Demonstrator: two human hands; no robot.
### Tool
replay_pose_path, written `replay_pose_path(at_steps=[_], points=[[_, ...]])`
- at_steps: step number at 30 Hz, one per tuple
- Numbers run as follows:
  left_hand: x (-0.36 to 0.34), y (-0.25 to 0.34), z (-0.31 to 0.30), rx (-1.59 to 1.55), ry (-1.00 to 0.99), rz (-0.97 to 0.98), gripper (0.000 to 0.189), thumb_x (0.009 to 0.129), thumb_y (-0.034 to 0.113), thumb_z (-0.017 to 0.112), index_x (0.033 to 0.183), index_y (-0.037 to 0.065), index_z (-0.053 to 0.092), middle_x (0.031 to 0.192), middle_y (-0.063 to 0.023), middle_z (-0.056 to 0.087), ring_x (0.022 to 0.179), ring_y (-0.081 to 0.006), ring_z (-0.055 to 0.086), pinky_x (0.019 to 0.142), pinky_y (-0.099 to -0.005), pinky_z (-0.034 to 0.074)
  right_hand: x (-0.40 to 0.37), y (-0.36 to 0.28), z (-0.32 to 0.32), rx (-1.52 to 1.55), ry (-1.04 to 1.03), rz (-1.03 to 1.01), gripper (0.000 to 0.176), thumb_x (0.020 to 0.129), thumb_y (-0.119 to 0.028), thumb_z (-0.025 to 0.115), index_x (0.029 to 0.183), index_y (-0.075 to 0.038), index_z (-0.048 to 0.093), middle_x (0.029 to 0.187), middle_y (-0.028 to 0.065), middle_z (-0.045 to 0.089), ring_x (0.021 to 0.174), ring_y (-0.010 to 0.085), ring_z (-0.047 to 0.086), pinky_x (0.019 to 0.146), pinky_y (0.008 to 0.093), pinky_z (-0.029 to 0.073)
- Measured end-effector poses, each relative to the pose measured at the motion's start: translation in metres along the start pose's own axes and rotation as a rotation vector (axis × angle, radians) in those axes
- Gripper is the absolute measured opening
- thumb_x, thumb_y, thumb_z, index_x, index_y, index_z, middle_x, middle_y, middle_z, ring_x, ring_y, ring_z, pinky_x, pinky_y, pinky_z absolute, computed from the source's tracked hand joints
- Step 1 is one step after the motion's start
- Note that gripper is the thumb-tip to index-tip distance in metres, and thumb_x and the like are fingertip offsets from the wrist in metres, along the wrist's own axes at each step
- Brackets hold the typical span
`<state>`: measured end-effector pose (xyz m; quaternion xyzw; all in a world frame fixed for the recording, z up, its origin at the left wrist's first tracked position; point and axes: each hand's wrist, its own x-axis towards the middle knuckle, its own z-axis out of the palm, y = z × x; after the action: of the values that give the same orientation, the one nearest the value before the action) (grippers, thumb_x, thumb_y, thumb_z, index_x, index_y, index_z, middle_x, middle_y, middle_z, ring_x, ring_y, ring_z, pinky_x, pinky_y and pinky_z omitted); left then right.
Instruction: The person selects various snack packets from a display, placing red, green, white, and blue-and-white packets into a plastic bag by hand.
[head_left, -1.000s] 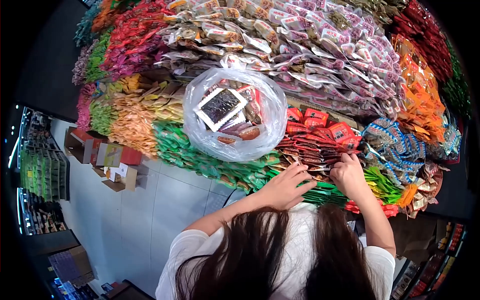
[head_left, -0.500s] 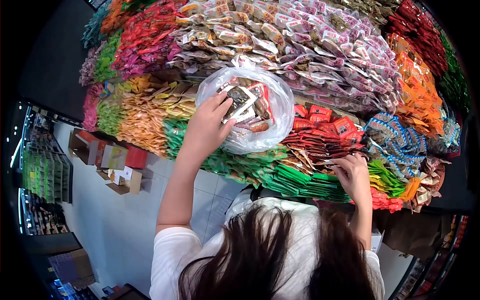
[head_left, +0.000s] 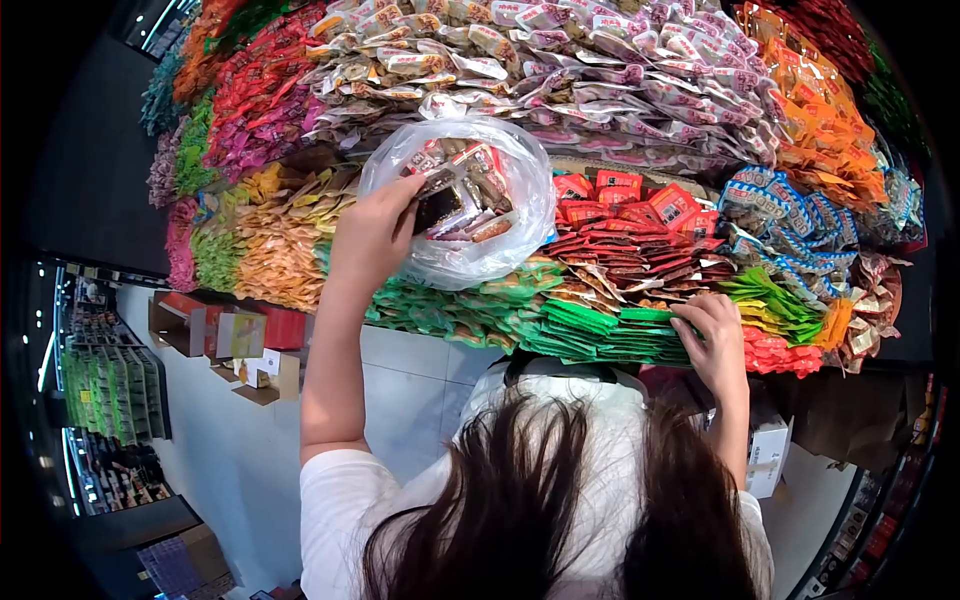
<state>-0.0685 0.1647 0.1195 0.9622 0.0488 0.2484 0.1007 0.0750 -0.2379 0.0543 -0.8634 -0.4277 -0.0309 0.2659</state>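
Observation:
A clear plastic bag (head_left: 535, 215) stands with its mouth spread on the snack display. Assorted small snack packets (head_left: 485, 172) lie inside. My left hand (head_left: 375, 235) is at the bag's left rim, thumb and fingers closed on a dark snack packet (head_left: 440, 208). My right hand (head_left: 715, 340) is lower right, beside the upright row of green packets (head_left: 600, 332) and in front of the red packets (head_left: 640, 240). Its thumb and index fingertips are bent close together at the end of the green row; what is between them is too small to make out.
Pale wrapped snacks (head_left: 560, 70) are heaped behind the bag. Blue-striped packets (head_left: 780, 215) and orange packets (head_left: 820, 140) lie to the right, tan ones (head_left: 285, 240) to the left. Opened cartons (head_left: 235, 340) sit on the floor at left. A white box (head_left: 768, 455) stands below the display's right side.
My left hand has gone from spread over the bag's contents to gripping the dark packet at the left rim. My right hand stays by the green and red packets. The view has shifted slightly.

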Motion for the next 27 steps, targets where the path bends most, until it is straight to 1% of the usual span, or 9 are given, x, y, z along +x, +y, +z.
replay_pose_path(at_steps=[3, 6, 8, 11, 15, 17, 19, 23, 27], points=[[-0.002, 0.018, -0.017, 0.003, 0.195, -0.017, 0.031, 0.083, -0.003, 0.065, 0.113, 0.005, 0.066, 0.1, -0.0146, 0.069, 0.086, -0.0307, 0.067, 0.074, -0.0363, 0.052, -0.003, 0.002, 0.002, 0.013, 0.039, -0.008, 0.017, 0.079, -0.009, 0.071, 0.096, -0.008, 0.071, 0.093, 0.0072, 0.063, 0.096, 0.0288, 0.056, 0.085, 0.0405, 0.042], [-0.007, 0.058, -0.028, -0.359, 0.399, -0.079, 0.021, 0.082, -0.009, 0.067, 0.102, -0.003, 0.068, 0.089, -0.0102, 0.069, 0.079, -0.019, 0.067, 0.072, -0.0281, 0.051, -0.004, -0.001, -0.004, 0.044, 0.088, -0.047, 0.021, 0.078, -0.008, 0.072, 0.099, -0.009, 0.071, 0.095, 0.0063, 0.064, 0.097, 0.0278, 0.056, 0.085, 0.0399, 0.043], [-0.019, 0.097, -0.024, -0.873, 0.302, -0.308, 0.018, 0.08, -0.007, 0.07, 0.098, -0.004, 0.068, 0.084, -0.0099, 0.068, 0.073, -0.0168, 0.066, 0.069, -0.0263, 0.051, -0.004, -0.007, -0.008, 0.106, 0.091, -0.084, 0.022, 0.079, -0.009, 0.072, 0.101, -0.009, 0.072, 0.094, 0.006, 0.065, 0.093, 0.027, 0.058, 0.082, 0.0388, 0.044], [-0.029, 0.129, 0.018, -0.903, -0.045, -0.263, 0.011, 0.08, 0.0, 0.074, 0.089, -0.002, 0.068, 0.077, -0.0091, 0.068, 0.068, -0.015, 0.066, 0.061, -0.0259, 0.05, -0.009, -0.025, -0.007, 0.321, 0.157, -0.098, 0.022, 0.08, -0.011, 0.072, 0.102, -0.006, 0.072, 0.091, 0.0075, 0.066, 0.086, 0.0255, 0.06, 0.079, 0.0369, 0.046], [-0.035, 0.172, 0.064, -0.737, -0.335, -0.037, 0.013, 0.078, 0.011, 0.077, 0.085, 0.004, 0.069, 0.075, -0.0089, 0.067, 0.064, -0.0212, 0.066, 0.057, -0.0317, 0.052, -0.023, -0.032, -0.011, 0.371, 0.15, -0.173, 0.056, 0.072, -0.021, 0.08, 0.124, -0.008, 0.062, 0.116, 0.0102, 0.06, 0.103, 0.0293, 0.056, 0.088, 0.0386, 0.046], [-0.039, 0.187, 0.078, -0.742, -0.419, 0.074, 0.014, 0.077, 0.015, 0.077, 0.085, 0.007, 0.069, 0.075, -0.0079, 0.066, 0.065, -0.0255, 0.065, 0.058, -0.035, 0.052, -0.03, -0.03, -0.009, 0.382, 0.041, -0.179, 0.064, 0.072, -0.019, 0.079, 0.132, -0.008, 0.057, 0.111, 0.0093, 0.062, 0.1, 0.0286, 0.056, 0.087, 0.0385, 0.046], [-0.038, 0.192, 0.089, -0.759, -0.47, 0.134, 0.016, 0.076, 0.017, 0.078, 0.085, 0.007, 0.068, 0.076, -0.0074, 0.066, 0.067, -0.0261, 0.065, 0.059, -0.0356, 0.052, -0.039, -0.025, -0.001, 0.433, -0.09, -0.132, 0.069, 0.074, -0.013, 0.077, 0.138, -0.008, 0.051, 0.097, 0.0073, 0.064, 0.086, 0.0269, 0.058, 0.08, 0.0377, 0.049], [-0.03, 0.2, 0.102, -0.794, -0.457, 0.186, 0.019, 0.076, 0.018, 0.079, 0.086, 0.006, 0.068, 0.079, -0.0085, 0.067, 0.068, -0.027, 0.065, 0.06, -0.036, 0.052, -0.049, -0.02, 0.003, 0.506, -0.05, -0.056, 0.066, 0.077, -0.007, 0.074, 0.138, -0.008, 0.05, 0.085, 0.0092, 0.062, 0.073, 0.0277, 0.059, 0.068, 0.0375, 0.05], [-0.031, 0.202, 0.112, -0.86, -0.412, 0.07, 0.024, 0.076, 0.015, 0.081, 0.088, 0.002, 0.066, 0.076, -0.0099, 0.065, 0.065, -0.0234, 0.063, 0.059, -0.0328, 0.05, -0.057, -0.011, -0.001, 0.496, -0.028, 0.006, 0.064, 0.079, -0.003, 0.07, 0.139, -0.008, 0.05, 0.082, 0.0108, 0.059, 0.076, 0.0288, 0.061, 0.067, 0.0376, 0.051]])
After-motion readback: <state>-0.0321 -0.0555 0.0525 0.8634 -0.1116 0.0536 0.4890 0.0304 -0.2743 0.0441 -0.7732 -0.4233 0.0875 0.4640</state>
